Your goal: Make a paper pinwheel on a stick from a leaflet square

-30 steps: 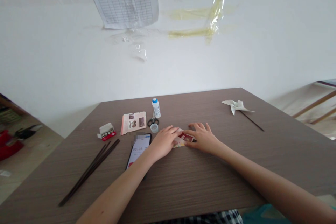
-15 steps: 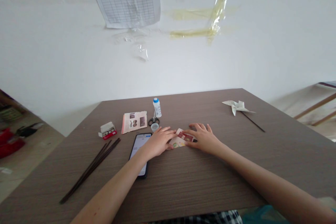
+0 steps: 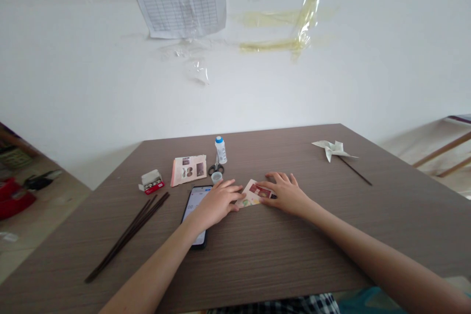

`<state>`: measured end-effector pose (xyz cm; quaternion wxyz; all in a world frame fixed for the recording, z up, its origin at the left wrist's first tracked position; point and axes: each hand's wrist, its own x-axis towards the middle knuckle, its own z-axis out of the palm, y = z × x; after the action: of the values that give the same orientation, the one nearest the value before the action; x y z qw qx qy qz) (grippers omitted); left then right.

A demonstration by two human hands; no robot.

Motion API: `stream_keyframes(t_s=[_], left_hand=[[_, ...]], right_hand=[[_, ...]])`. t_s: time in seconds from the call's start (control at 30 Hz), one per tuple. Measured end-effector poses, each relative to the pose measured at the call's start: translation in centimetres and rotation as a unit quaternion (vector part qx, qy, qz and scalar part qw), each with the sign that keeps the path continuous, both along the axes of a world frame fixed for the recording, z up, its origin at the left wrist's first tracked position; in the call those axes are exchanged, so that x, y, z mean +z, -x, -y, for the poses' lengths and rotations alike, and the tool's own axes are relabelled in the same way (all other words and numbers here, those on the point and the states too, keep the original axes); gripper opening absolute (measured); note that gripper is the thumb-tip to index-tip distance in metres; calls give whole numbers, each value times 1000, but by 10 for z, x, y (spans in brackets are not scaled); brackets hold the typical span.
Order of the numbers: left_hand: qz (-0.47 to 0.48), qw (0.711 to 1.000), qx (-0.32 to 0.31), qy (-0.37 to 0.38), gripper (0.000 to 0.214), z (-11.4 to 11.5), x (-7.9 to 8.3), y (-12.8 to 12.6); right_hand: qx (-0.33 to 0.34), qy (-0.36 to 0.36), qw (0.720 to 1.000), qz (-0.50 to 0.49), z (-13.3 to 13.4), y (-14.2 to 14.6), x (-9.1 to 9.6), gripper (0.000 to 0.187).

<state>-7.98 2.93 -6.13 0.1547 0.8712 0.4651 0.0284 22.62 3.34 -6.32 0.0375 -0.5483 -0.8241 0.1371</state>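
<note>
A small folded piece of printed paper (image 3: 253,194) with red and cream patches lies on the wooden-look table (image 3: 279,255). My right hand (image 3: 285,194) sits on its right end, fingers curled over it. My left hand (image 3: 217,203) rests flat at its left end, fingertips beside the paper's edge. Under the heel of that hand is a smartphone (image 3: 195,211), partly hidden. Just beyond my left fingers stand a small clear cup (image 3: 217,177), black-handled scissors (image 3: 216,168) and a glue bottle with a blue cap (image 3: 221,150).
A printed paper sheet (image 3: 189,170), a small red box (image 3: 151,181) and several dark thin sticks (image 3: 128,235) lie left of my hands. A paper pinwheel on a stick (image 3: 333,149) lies at the far right. The table edges drop to the floor on both sides.
My left hand has slid left and toward me, off the paper's edge, and more of the paper shows. The phone is partly covered by that hand. The view has tilted slightly.
</note>
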Motion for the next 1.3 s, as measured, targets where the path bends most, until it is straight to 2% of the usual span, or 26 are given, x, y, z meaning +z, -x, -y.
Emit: stream_keyframes(t_s=[0.2,0.3,0.4,0.7,0.93,1.3], left_hand=[[-5,1000,0,-21,20,-2,7,-27],[-2,1000,8,-26,16,-6,7,-37],[0,1000,-2,-27,15,-10,7,-34],[-29,999,-16,2,25,-15,9,-16],[-50,998,-27,9,48,-14,10,-6],[-114,993,-10,-32,64,-2,13,3]], right_hand=[[-2,2,1000,-7,1,0,1,62],[-6,3,1000,-9,1,0,1,62],[-4,2,1000,-10,0,0,1,62],[-1,11,1000,-13,1,-1,1,64],[-2,13,1000,-17,-1,-3,-3,64],[2,7,1000,-25,-2,-4,-4,63]])
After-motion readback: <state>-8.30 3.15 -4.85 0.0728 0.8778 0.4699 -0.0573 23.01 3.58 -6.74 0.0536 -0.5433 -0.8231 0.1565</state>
